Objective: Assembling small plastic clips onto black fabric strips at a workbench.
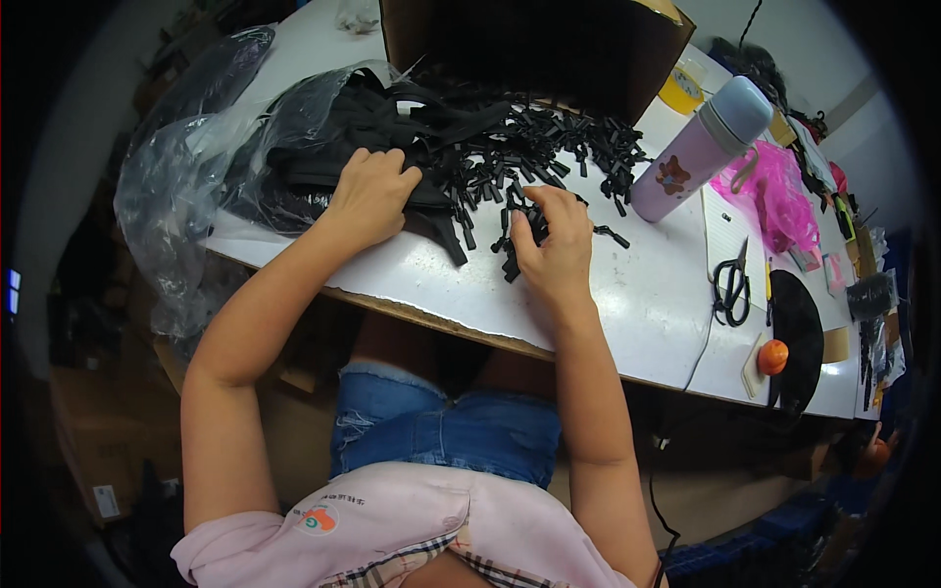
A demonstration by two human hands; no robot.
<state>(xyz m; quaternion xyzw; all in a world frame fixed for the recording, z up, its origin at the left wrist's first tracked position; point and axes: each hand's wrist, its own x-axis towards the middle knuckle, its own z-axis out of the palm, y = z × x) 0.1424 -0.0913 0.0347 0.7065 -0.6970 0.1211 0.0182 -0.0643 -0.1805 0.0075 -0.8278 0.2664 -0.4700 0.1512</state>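
Note:
My left hand (374, 199) rests at the front of a pile of black fabric strips (328, 162), its fingers curled down into the cloth. Part of this pile lies inside a clear plastic bag (201, 162). To the right, my right hand (559, 240) bends over a small cluster of black cord pulls (512, 235), with thumb and fingers around some of them. The fingertips are partly hidden by the hand. Many more such pulls (549, 137) spread over the white table (421, 279) behind both hands.
An open cardboard box (655, 59) stands behind the pulls. To the right are a lilac bottle (686, 157), yellow tape (681, 90), black scissors (732, 286), a pink plastic bag (779, 201) and a round orange object (772, 357). The table's front edge runs below my forearms.

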